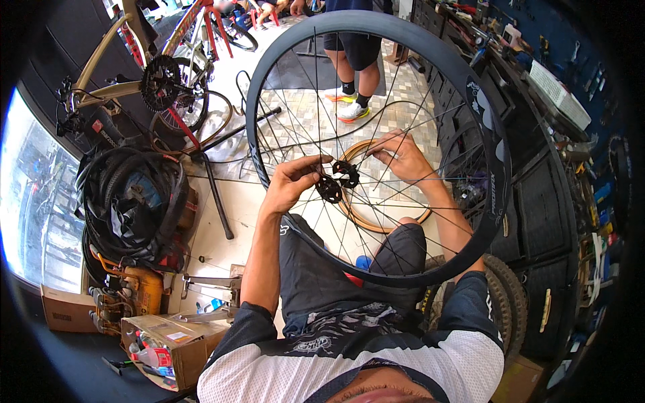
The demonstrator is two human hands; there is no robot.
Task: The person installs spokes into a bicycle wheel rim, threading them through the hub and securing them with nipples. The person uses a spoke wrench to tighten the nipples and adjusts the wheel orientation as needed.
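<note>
A black spoked bicycle wheel [489, 134] stands tilted in front of me, over my thighs. Its black hub [345, 176] sits at the middle, with thin dark spokes running out to a deep rim. My left hand [293, 184] is closed at the hub's left side, index finger and thumb against its flange. On the other side, my right hand [405, 160] reaches among the spokes, thumb and fingers pinched on a thin spoke just right of the hub. The spoke's far end is hard to make out.
A tan ring-shaped tyre [383, 228] lies on the floor behind the wheel. Coiled black tyres [134, 208], an orange compressor [142, 289] and a cardboard box [188, 346] stand left. A bicycle frame [111, 91] is farther back. Another person [356, 54] stands ahead; drawers [544, 201] line the right.
</note>
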